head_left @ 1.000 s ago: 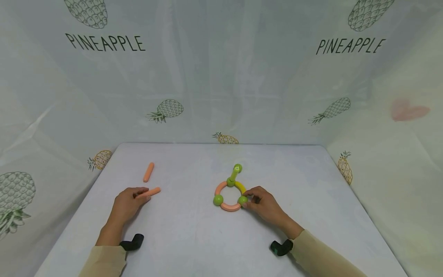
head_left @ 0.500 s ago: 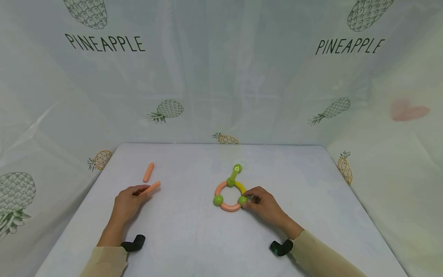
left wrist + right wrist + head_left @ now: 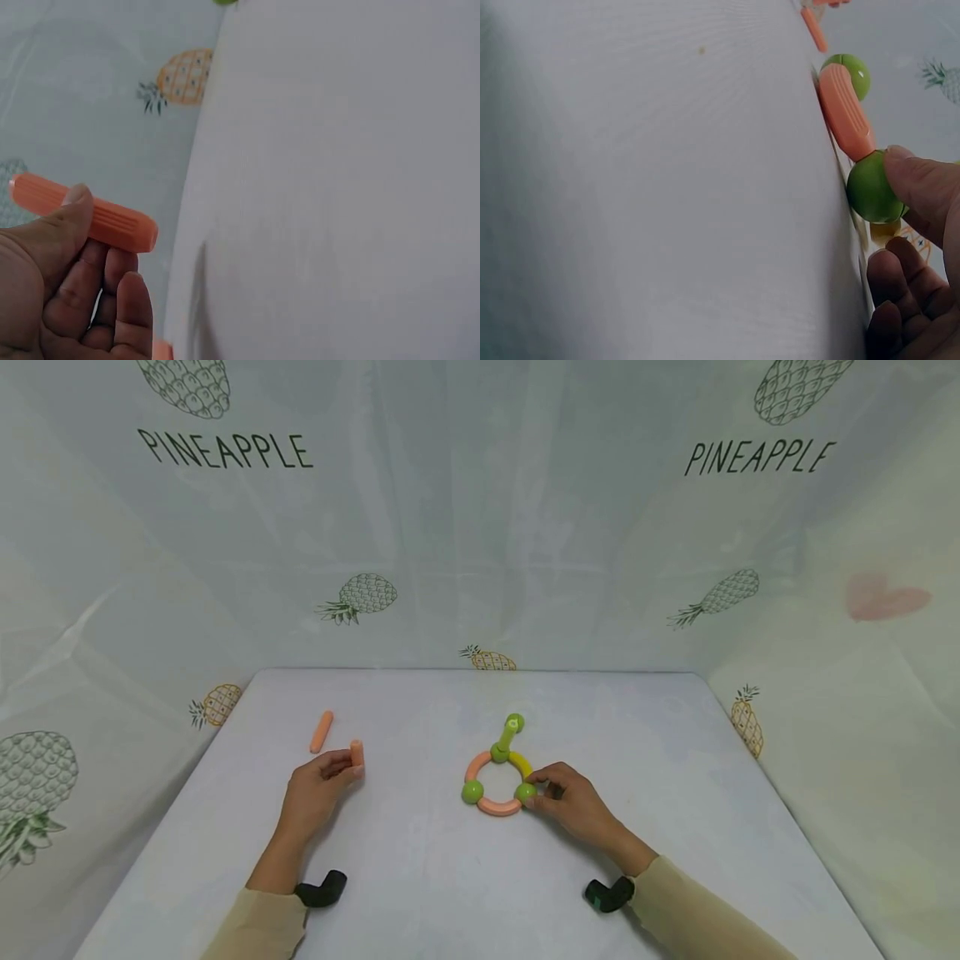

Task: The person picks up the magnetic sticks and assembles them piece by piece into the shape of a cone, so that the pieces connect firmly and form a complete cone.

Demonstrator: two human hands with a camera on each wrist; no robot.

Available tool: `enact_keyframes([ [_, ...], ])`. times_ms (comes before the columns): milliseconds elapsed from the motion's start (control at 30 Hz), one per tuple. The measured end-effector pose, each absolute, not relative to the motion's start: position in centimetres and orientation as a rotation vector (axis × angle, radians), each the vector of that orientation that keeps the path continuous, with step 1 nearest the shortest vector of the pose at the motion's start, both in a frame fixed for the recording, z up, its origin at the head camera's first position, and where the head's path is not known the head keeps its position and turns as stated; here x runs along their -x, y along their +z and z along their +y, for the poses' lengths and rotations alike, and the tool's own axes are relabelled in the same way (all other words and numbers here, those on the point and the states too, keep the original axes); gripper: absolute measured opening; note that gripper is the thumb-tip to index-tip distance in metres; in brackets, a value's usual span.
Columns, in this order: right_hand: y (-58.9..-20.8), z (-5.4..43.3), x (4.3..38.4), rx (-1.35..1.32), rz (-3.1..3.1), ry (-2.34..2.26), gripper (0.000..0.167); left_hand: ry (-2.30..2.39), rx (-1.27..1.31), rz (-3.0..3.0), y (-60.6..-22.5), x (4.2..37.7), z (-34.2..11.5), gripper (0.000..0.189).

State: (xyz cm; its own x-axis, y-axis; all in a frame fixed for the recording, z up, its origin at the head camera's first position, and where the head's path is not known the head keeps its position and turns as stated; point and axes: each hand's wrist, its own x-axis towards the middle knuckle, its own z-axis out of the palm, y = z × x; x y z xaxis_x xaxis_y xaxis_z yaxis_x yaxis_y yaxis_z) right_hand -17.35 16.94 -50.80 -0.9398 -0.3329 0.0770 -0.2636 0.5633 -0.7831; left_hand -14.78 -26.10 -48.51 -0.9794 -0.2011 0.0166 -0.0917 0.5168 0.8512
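Observation:
My left hand (image 3: pixel 313 795) pinches a straight orange ridged stick (image 3: pixel 124 225) between thumb and fingers, raised over the left half of the table. In the head view this stick stands nearly on end. Near the table's middle lies a ring of curved pieces, two orange (image 3: pixel 498 808) and one yellow (image 3: pixel 519 762), joined by green balls. A straight light-green stick (image 3: pixel 508 737) runs from the ring's far ball (image 3: pixel 500 752) to another green ball (image 3: pixel 516 722). My right hand (image 3: pixel 576 803) holds the ring's right-hand ball (image 3: pixel 874 187) between thumb and fingers.
A second straight orange stick (image 3: pixel 322 732) lies on the white table (image 3: pixel 420 877), just beyond the left hand. A pineapple-printed sheet (image 3: pixel 480 527) hangs behind the table and along its sides. Each wrist carries a black camera mount (image 3: pixel 322 889).
My left hand has moved right, carrying its orange stick, which has turned from nearly flat to nearly upright. My right hand and the ring have stayed in place.

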Motion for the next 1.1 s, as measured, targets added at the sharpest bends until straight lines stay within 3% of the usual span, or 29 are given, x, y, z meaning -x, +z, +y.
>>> enact_keyframes([
  [700, -50.5, 16.9, 17.2, 0.507, 2.715, -1.329, 0.027, -1.700, 0.052, -2.558, -47.4, 15.6, -13.0, 0.030],
  [1100, -50.5, 16.8, 17.1, 0.505, 2.714, -1.337, 0.028, -1.690, 0.136, -2.590, -48.1, 15.6, -10.9, 0.028],
])
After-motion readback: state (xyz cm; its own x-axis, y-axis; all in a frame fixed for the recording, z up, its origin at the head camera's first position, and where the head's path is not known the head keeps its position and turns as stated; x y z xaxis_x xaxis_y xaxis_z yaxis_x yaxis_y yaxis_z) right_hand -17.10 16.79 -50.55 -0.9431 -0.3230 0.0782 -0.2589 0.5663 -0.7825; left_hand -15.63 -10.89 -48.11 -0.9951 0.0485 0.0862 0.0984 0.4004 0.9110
